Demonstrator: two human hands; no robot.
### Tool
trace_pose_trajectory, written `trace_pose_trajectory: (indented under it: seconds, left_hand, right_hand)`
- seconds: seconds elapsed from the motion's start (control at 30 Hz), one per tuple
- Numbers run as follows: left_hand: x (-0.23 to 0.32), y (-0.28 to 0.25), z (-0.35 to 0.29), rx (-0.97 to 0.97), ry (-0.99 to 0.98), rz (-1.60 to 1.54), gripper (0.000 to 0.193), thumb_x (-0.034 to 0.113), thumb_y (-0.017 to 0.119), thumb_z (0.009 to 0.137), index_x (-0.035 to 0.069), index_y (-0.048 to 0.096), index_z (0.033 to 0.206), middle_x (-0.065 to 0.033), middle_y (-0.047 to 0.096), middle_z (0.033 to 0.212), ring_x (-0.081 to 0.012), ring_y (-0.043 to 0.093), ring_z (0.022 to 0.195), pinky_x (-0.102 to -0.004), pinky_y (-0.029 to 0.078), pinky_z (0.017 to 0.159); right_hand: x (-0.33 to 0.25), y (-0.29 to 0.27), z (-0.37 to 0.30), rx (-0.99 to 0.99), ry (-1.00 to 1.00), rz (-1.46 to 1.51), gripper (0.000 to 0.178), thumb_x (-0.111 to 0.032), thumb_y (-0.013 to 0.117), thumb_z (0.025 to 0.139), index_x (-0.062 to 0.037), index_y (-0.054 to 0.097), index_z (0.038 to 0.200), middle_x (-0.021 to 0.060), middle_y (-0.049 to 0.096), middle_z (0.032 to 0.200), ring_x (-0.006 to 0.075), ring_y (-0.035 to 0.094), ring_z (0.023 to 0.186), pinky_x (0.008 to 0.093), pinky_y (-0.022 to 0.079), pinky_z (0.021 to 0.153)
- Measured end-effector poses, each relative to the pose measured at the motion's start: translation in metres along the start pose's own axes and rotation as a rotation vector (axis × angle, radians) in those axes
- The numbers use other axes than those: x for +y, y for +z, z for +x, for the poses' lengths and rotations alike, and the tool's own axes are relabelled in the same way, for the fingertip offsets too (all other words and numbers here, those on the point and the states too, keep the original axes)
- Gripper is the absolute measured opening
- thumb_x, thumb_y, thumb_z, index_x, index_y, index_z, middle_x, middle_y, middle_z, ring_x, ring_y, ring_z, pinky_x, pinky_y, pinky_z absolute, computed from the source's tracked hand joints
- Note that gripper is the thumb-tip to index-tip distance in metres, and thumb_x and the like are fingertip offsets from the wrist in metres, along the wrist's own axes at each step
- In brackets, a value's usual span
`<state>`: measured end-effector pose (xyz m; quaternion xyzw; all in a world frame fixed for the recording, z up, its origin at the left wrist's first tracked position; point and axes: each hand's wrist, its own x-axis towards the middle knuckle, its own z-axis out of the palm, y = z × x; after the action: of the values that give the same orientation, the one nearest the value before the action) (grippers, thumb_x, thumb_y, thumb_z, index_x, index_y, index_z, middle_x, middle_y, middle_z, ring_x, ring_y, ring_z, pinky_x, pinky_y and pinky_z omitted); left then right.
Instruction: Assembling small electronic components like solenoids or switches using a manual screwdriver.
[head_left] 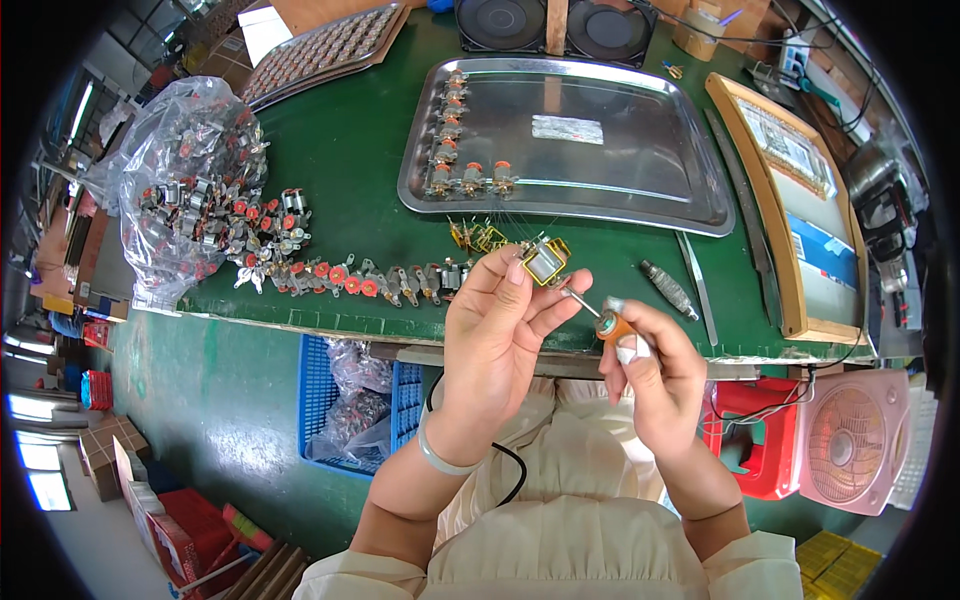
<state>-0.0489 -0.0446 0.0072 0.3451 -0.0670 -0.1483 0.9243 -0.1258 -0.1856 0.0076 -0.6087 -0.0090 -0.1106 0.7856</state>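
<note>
Pinched in the fingertips of my left hand (490,345) is a small metal part with a yellow wire-like frame (545,262). My right hand (662,380) grips a screwdriver (614,326) with an orange handle, its fingers wrapped round it. The thin shaft points up-left, and its tip meets the underside of the part near my left fingers; the exact contact is too small to tell. White wrapping shows on fingers of my right hand. Just beyond my left hand lie several loose yellow frames (485,237). A chain of small metal parts with red discs (350,280) runs along the table to the left.
A metal tray (640,140) holds similar parts along its left and near edges. At left sits a clear plastic bag (185,150) of parts. Right of the tray are a knurled tool (668,290), a metal strip (697,285) and a wood-framed panel (790,200). Below stands a blue crate (315,400).
</note>
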Motion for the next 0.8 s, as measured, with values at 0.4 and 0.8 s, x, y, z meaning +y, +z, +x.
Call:
trace_pose_trajectory:
  seconds: [0.4,0.8]
  left_hand:
    - [0.000,0.002,-0.001,-0.032,0.080,0.111,0.020,0.016,0.047,0.094,0.001,0.048,0.107,-0.0158,0.062,0.101,-0.0272,0.063,0.094,-0.0313,0.056,0.077]
    - [0.010,0.001,-0.004,-0.228,-0.195,0.196,0.025,0.018,0.051,0.092,-0.004,0.049,0.104,-0.0168,0.062,0.091,-0.0308,0.066,0.079,-0.0355,0.058,0.068]
  right_hand:
    - [0.008,0.004,0.007,0.010,-0.337,-0.665,0.038,0.011,0.058,0.073,-0.0031,0.041,0.104,0.0087,0.050,0.089,0.0115,0.047,0.062,0.0214,0.040,0.050]
    - [-0.017,-0.002,0.028,-0.002,0.146,0.317,0.024,-0.008,0.061,0.085,0.0043,0.054,0.104,0.0000,0.051,0.066,0.0026,0.037,0.045,0.0192,0.028,0.039]
